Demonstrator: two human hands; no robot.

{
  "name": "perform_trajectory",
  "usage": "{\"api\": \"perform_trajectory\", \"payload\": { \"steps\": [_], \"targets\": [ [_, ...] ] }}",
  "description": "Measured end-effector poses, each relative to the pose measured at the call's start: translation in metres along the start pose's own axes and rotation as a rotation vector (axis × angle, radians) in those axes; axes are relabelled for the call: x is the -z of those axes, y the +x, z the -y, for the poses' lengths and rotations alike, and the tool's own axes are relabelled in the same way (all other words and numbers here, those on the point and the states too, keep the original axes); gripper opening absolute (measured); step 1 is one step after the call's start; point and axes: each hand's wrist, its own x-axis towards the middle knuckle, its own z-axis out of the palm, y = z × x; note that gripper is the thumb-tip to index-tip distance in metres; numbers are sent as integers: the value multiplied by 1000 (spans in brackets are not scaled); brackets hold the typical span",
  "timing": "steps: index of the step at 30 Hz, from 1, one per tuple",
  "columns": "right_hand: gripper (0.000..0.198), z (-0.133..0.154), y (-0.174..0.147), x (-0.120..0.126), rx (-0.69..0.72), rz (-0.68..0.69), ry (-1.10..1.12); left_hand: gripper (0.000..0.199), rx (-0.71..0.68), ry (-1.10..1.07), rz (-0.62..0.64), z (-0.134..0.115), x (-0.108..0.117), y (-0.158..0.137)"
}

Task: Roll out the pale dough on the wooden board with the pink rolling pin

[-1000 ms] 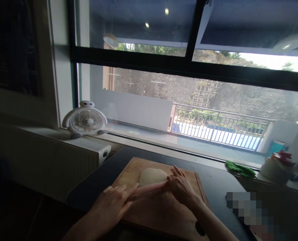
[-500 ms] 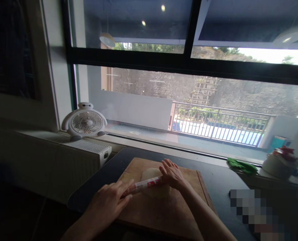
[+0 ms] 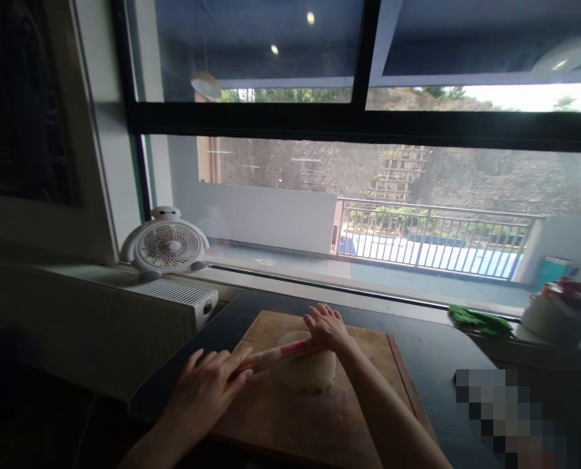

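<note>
A flat piece of pale dough (image 3: 314,374) lies on a wooden board (image 3: 295,417) on the dark table. Slantwise across the dough rests a rolling pin (image 3: 281,352) with a white and red printed surface. My left hand (image 3: 212,381) lies over its near left end, fingers stretched out and thumb apart. At the far right end, my right hand (image 3: 325,327) presses its palm on the pin, fingers spread and pointing away from me. Both palms hide the pin's ends.
The dark table (image 3: 447,355) stands against the window sill. A white fan (image 3: 167,244) sits at the left, behind a white slatted unit (image 3: 173,294). On the sill at right are a green cloth (image 3: 480,322) and a pale pot-like container (image 3: 552,318). A blurred-out patch covers the lower right.
The rolling pin and both hands have moved slightly left, and more of the dough's near part shows. My left hand's fingers are more stretched out than before. The view has shifted a little.
</note>
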Motion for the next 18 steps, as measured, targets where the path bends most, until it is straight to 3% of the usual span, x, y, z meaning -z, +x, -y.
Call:
{"api": "perform_trajectory", "payload": {
  "steps": [4,12,15,18],
  "targets": [
    [49,0,-7,1,12,-3,6,39,-9,27,-33,3,0,-2],
    [60,-8,-115,-2,45,-44,-28,45,-111,4,-139,-6,2,-9],
    [59,-7,-109,-5,21,-47,-57,43,-135,-8,-158,-6,-3,-7],
    [55,-2,-72,-2,-13,-37,-87,36,-132,-20,-170,-4,-7,-3]
  ]
}}
